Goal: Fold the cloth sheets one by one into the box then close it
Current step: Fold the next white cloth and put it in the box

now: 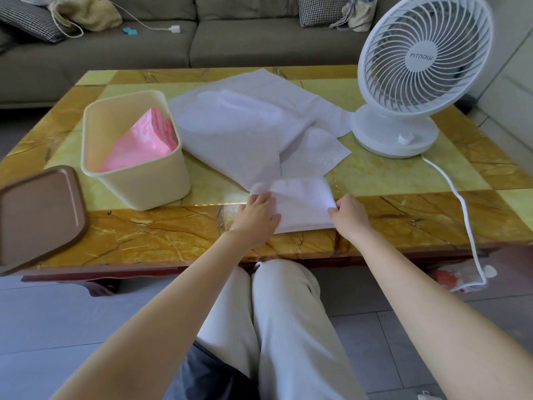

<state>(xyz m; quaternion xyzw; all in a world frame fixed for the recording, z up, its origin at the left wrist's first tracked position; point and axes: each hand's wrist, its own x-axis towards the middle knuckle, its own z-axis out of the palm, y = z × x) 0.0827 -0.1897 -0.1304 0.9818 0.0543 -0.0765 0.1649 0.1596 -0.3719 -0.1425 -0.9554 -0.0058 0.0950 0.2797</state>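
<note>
Mid-fold on one white sheet [302,204], already small and rectangular, at the near edge of the table [138,238], just in front of the loose pile of unfolded white sheets [245,125]. Pressing its left edge flat with the left hand [256,216], fingers straight and close together on the cloth. Pinching its right edge with the right hand [349,215], fingers curled toward the thumb, exact pinch partly hidden by the knuckles. Judged as last fold or smoothing before transfer; not yet lifted. Off to the left: cream box [135,183], open, already holding a pink folded cloth [138,142] leaning up toward the far right wall. Brown lid [40,217] off, lying at the table's near left corner, close to the box; contact unclear. Next move likely: finish the crease, gather the white sheet in both hands without undoing the fold, carry left, drop in beside the pink folded cloth. Then back to the pile; several sheets apparently left, count unclear. Lid last. White fan [418,82] just right of the pile, base perhaps touching one sheet corner; cannot tell.
</note>
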